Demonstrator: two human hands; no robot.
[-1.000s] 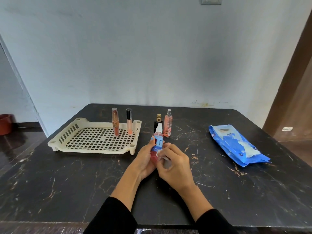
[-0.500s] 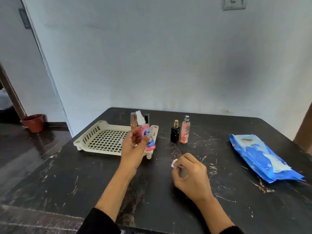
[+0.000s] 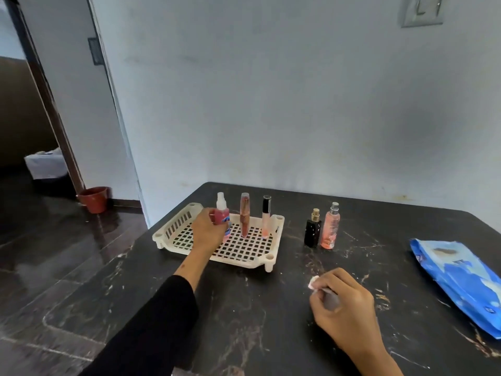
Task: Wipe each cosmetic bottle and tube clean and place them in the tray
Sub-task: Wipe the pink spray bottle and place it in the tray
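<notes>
1. Left hand (image 3: pixel 207 231) wrapped around a red spray bottle (image 3: pixel 222 217), held upright over the cream lattice tray (image 3: pixel 173 229), at about 11 o'clock of the table; whether the bottle's base touches the tray floor cannot be told.
2. Right hand (image 3: pixel 344 308) curled tight around a crumpled white wipe (image 3: pixel 314 282), down near the table top at about 5 o'clock from the tray, well apart from it.
3. Standing upright inside the tray, toward its far side: a brown-pink tube (image 3: pixel 244 215) just beside the spray bottle at its 3 o'clock, then a clear lip gloss tube with a black cap (image 3: pixel 266 219) further to 3 o'clock.
4. Outside the tray, at its 3 o'clock on the black marbled table (image 3: pixel 244 308): a small black bottle with a gold cap (image 3: pixel 313 229), touching or almost touching a taller peach spray bottle (image 3: pixel 330 226) at its right.
5. Lying flat at the table's 3 o'clock edge: a blue wipes packet (image 3: pixel 461 280).
6. On the floor at 9 o'clock, beside the doorway: a terracotta pot (image 3: pixel 94 199).
</notes>
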